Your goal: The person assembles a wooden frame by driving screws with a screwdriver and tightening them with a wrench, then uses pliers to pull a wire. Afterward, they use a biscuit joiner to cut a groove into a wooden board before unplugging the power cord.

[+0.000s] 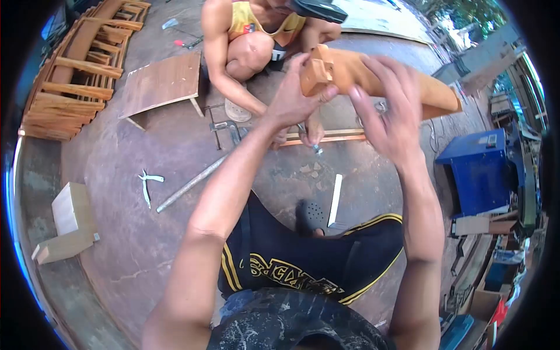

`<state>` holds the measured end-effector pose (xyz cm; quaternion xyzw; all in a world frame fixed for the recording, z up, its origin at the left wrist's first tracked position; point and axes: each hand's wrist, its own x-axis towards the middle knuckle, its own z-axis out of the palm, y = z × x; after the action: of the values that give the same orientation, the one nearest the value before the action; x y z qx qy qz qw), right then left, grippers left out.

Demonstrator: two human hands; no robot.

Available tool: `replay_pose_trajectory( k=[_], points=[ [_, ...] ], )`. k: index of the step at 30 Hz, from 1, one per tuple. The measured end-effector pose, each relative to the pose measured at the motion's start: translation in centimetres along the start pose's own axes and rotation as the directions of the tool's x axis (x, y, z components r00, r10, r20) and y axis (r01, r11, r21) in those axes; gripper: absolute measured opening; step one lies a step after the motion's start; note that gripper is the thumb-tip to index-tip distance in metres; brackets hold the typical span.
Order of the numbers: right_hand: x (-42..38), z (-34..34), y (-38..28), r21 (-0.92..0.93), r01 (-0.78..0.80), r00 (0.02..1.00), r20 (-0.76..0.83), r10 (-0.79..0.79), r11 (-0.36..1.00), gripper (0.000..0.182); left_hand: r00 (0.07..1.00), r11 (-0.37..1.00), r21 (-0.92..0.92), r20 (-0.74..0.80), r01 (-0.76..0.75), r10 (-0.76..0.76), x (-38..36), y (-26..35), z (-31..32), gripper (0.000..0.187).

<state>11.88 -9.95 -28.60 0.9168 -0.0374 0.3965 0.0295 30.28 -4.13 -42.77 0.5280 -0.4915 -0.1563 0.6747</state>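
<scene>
A thick orange-brown wooden piece [434, 87] with a notched, tenon-like end is raised in front of me, its far end pointing right. Wrapped round the notched end is my left hand [294, 96], thumb on the near side. My right hand [391, 114], slightly blurred, is beside the wood with fingers spread and thumb apart, the fingertips overlapping its side. Beyond my hands, a squatting person's hands [312, 134] work low over a narrow wood strip [338, 135] on the floor.
On the floor are pliers [150, 181], a metal pipe [189, 185], a clamp [224, 127] and a white strip [335, 201]. A low wooden table [160, 84] stands left of the person. Stacked wooden frames [87, 64] line the far left; a blue machine [478, 169] stands right.
</scene>
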Motion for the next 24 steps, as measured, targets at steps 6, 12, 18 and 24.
replay_pose_trajectory(
  k=[6, 12, 18, 24],
  points=[
    [0.2, 5.9, 3.2, -0.147, -0.202, 0.974, 0.069, 0.214, 0.968, 0.05, 0.999, 0.998, 0.059, -0.041, -0.009, 0.011, 0.5, 0.3, -0.2, 0.102],
    [0.2, 5.7, 3.5, -0.231, -0.318, 0.931, 0.107, 0.349, 0.919, 0.058, 0.963, 0.968, -0.223, 0.265, 0.116, -0.055, -1.7, 0.8, -2.7, 0.096],
    [-1.2, 5.3, 3.0, -0.242, -0.262, 0.965, -0.096, 0.246, 0.934, 0.038, 0.771, 0.769, -0.245, 0.453, 0.59, -0.448, -4.8, -6.6, -4.1, 0.088],
    [-0.5, 2.5, 7.2, -0.139, -0.086, 0.994, -0.074, 0.076, 0.987, 0.039, 0.658, 0.652, -0.193, 0.444, 0.733, -0.608, -7.4, -11.4, -3.7, 0.066]
  ],
)
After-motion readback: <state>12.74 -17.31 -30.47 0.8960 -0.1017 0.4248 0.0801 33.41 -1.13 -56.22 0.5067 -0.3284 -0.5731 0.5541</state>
